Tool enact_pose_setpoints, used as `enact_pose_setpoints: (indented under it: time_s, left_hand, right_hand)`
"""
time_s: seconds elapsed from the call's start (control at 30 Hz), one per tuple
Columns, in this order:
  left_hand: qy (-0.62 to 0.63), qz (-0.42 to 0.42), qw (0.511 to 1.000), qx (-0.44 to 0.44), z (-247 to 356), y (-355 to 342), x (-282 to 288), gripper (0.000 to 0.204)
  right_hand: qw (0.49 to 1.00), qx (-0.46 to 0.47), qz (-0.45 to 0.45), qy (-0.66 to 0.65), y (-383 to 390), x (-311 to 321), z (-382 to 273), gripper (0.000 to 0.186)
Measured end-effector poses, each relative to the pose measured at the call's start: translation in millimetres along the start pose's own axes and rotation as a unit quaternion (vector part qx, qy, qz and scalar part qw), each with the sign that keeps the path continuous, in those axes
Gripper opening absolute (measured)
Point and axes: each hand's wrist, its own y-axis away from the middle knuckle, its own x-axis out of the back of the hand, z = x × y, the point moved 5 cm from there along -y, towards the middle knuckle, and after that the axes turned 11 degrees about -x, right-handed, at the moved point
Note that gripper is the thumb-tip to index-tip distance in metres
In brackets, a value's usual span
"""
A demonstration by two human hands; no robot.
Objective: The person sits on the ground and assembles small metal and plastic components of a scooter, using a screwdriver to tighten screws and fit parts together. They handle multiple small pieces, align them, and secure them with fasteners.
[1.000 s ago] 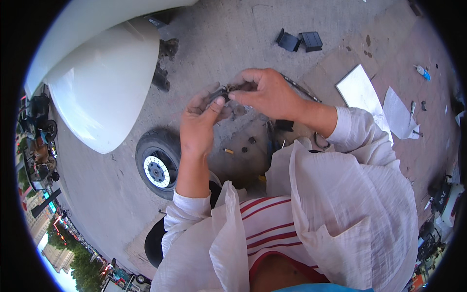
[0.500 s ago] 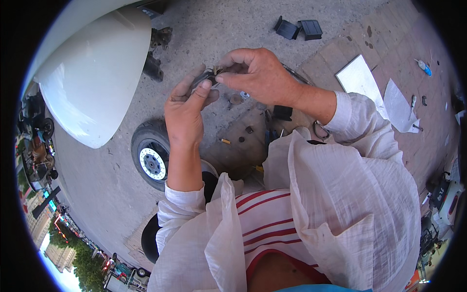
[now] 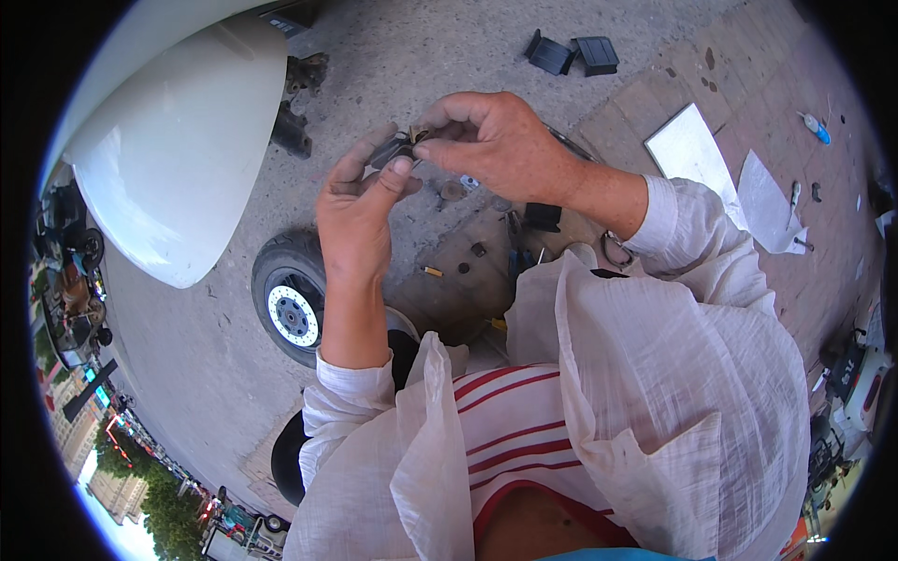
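While a small dark metal part (image 3: 398, 150) is pinched by both hands, left hand (image 3: 355, 220), right hand (image 3: 500, 145), concrete ground (image 3: 440, 56) littered with small parts, wheel (image 3: 290, 299) below, white body panel (image 3: 178, 159) beside.

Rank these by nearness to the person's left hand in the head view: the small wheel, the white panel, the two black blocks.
1. Small wheel, just below the left hand.
2. Two black blocks, up and to the right.
3. White panel, far right on the paving.
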Motion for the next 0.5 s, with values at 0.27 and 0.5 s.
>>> enact_pose_setpoints:
  time_s: [0.27,0.5]
  left_hand:
    - [0.031,0.006,0.999,0.029,-14,0,4,0.029]
    - [0.031,-0.007,0.999,0.026,-15,-1,3,0.032]
  right_hand:
    - [1.000,-0.026,-0.009,0.009,0,-1,3,0.023]
    - [0.997,-0.011,-0.028,0.069,-3,-1,10,0.025]
